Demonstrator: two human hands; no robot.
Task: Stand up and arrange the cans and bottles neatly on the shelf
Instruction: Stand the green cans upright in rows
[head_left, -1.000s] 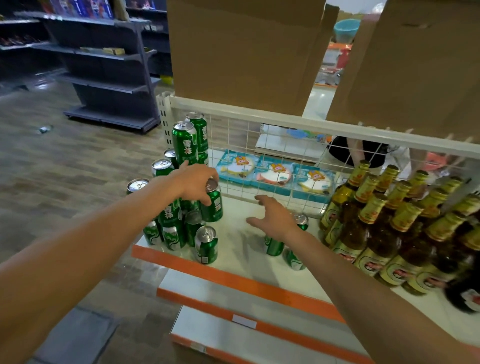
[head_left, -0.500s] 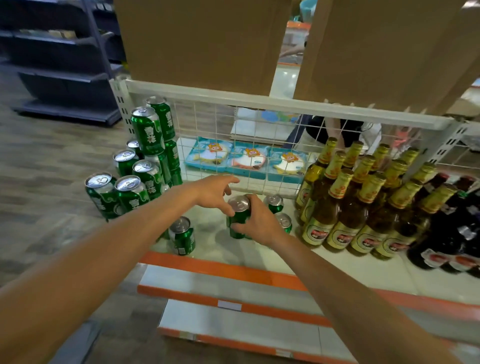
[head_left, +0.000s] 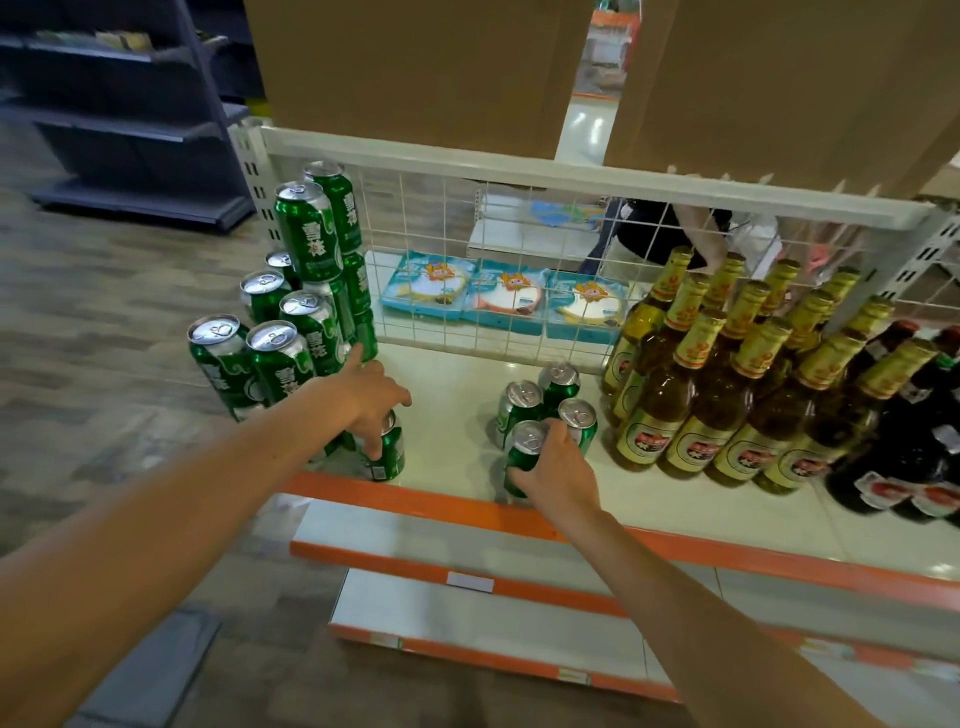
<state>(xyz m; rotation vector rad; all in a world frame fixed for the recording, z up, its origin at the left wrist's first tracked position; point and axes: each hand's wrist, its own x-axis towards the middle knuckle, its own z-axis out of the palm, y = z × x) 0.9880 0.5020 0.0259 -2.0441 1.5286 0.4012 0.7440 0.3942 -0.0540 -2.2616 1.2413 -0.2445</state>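
A stack of green cans (head_left: 306, 291) rises at the left end of the white shelf (head_left: 457, 441). My left hand (head_left: 371, 400) grips a single upright green can (head_left: 387, 452) near the shelf's front edge, just right of that stack. In mid-shelf stand several upright green cans (head_left: 558, 384) in a small cluster. My right hand (head_left: 558, 470) holds the frontmost can of that cluster (head_left: 522, 452), which stands upright on the shelf. Amber bottles with gold foil necks (head_left: 727, 384) stand in rows at the right, with dark bottles (head_left: 914, 431) beyond them.
A white wire grid (head_left: 498, 260) backs the shelf, with blue packets (head_left: 498, 301) behind it. Cardboard boxes (head_left: 415, 67) sit on top. An orange strip (head_left: 467, 506) edges the shelf front, with lower shelves below. A person stands behind the grid. Dark shelving (head_left: 119, 130) stands far left.
My left hand moved back left and down onto the lone can by the stack. My right hand set its can down at the front of the middle cluster and still holds it.
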